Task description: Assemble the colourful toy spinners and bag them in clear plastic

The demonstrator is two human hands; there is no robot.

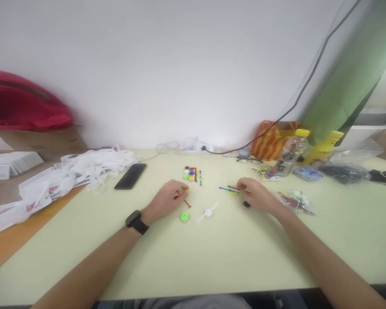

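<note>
My left hand rests on the pale green table with its fingers curled around small parts: a red stick and a yellow piece show at the fingertips. A black watch is on that wrist. My right hand pinches thin sticks, blue, yellow and black, that lie on the table to its left. A small dark disc sits under it. A green disc and a white disc-and-stick piece lie between my hands. Several coloured discs and sticks are grouped further back.
A black phone lies at the back left beside a heap of white bags. Plastic bags of coloured parts, two bottles, a striped bag and a power strip stand along the back right.
</note>
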